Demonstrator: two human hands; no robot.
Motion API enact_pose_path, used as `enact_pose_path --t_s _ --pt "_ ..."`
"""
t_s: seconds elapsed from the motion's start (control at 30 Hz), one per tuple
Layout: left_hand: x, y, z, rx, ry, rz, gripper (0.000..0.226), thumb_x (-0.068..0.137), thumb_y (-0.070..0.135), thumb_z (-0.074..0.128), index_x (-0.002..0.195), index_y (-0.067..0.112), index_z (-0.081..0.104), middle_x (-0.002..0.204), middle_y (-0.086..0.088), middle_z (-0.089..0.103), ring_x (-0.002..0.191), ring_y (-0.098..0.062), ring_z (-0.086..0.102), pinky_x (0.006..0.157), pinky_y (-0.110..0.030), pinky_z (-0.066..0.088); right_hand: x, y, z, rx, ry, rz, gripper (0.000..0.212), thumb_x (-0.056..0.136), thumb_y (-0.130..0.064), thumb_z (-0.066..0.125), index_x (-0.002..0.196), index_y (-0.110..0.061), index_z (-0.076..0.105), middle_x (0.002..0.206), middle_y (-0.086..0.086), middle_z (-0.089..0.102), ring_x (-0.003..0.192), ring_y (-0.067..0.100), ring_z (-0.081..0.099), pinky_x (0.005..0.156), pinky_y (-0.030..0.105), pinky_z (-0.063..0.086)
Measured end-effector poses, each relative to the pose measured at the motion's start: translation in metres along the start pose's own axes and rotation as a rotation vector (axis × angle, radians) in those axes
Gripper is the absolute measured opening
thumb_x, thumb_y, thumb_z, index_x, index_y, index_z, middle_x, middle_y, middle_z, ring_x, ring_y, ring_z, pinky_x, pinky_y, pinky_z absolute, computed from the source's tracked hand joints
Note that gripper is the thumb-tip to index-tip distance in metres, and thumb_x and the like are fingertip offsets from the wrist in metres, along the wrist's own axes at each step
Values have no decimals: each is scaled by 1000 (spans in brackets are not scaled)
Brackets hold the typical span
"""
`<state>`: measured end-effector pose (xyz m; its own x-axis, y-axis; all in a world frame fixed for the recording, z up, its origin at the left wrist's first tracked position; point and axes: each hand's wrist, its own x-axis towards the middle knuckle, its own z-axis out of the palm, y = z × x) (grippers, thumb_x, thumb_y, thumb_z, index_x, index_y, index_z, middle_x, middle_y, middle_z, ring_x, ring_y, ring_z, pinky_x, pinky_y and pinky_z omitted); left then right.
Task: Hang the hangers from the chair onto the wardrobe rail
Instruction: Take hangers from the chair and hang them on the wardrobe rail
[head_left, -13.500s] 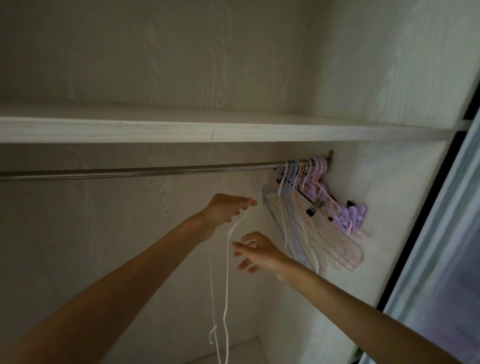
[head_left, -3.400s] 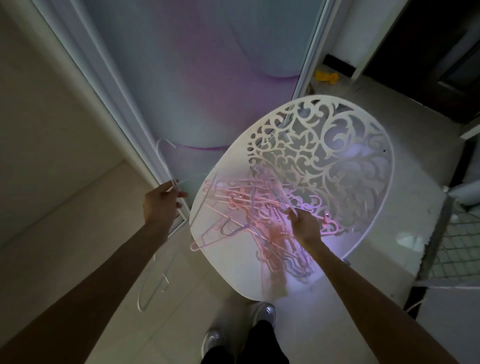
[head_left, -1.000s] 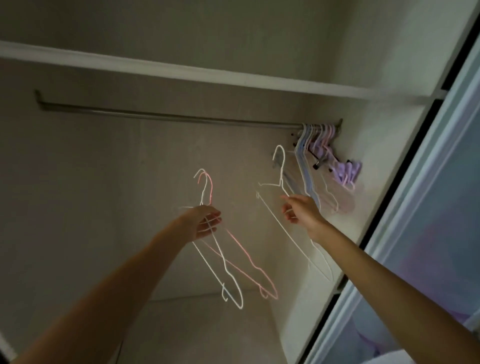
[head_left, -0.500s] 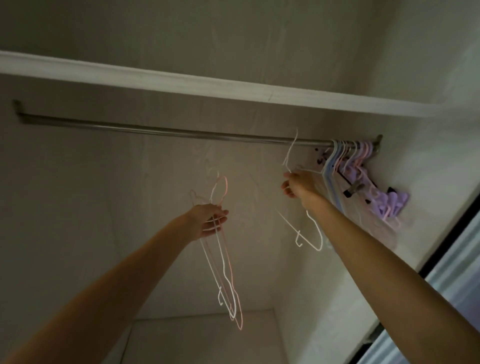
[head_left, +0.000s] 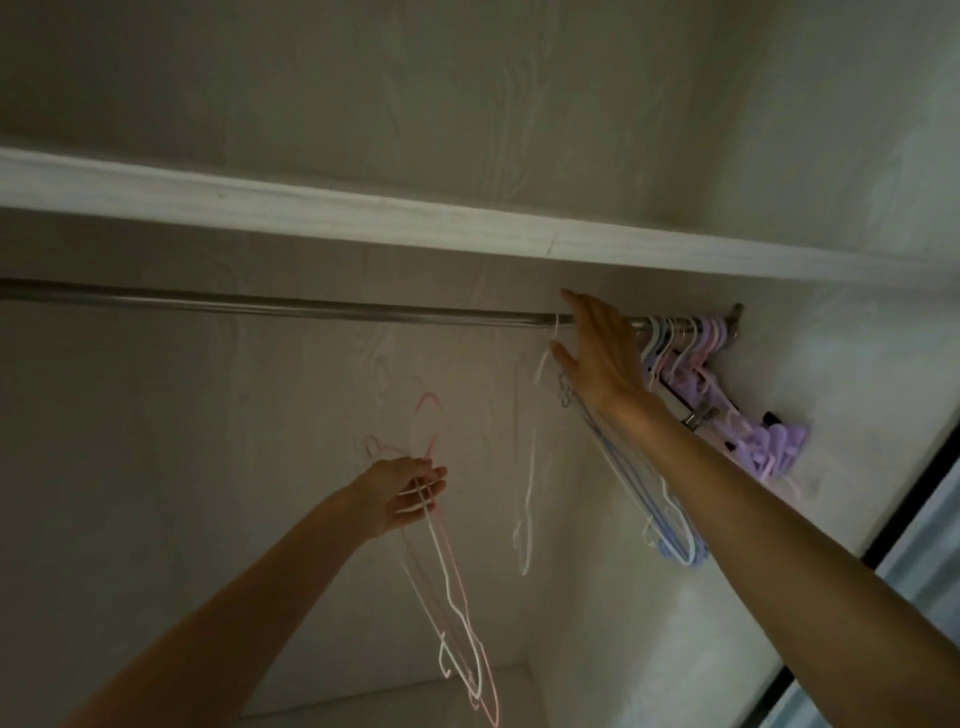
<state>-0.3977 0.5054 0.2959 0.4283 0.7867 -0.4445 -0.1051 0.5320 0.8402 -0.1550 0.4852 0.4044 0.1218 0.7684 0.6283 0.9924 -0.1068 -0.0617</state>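
Since half a second ago, right hand (head_left: 602, 358) has risen to the rail (head_left: 311, 307), fingers straight, white hanger (head_left: 531, 467) now hooked there. Left hand (head_left: 402, 491) grips two hangers (head_left: 447, 566). Risk: shallow hook slips off once released.

Right hand (head_left: 597, 353) outstretched, left hand (head_left: 402, 493) clenched

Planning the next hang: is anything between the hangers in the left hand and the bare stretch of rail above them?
Nothing visible. The left hand grips the pink and white hangers below the rail, which is bare there. The right hand and the white hanger on the rail sit further right, beside the hung bunch.
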Motion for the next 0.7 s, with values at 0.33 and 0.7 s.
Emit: enact_pose_path --t_s 0.33,0.7 --pt "14 23 11 41 -48 15 16 88 -2 52 83 13 55 71 2 70 78 -13 61 71 -29 49 8 31 13 -191 48 -6 49 87 -20 58 134 -16 47 143 9 44 133 30 36 110 43 23" --pt "23 33 32 90 -95 14 16 88 -2 53 82 13 53 87 -1 65 78 -12 62 74 -28 49 2 85 0 -184 111 134 46 77 -15 68 123 -13 59 132 15 54 123 35 46 107 46 29"
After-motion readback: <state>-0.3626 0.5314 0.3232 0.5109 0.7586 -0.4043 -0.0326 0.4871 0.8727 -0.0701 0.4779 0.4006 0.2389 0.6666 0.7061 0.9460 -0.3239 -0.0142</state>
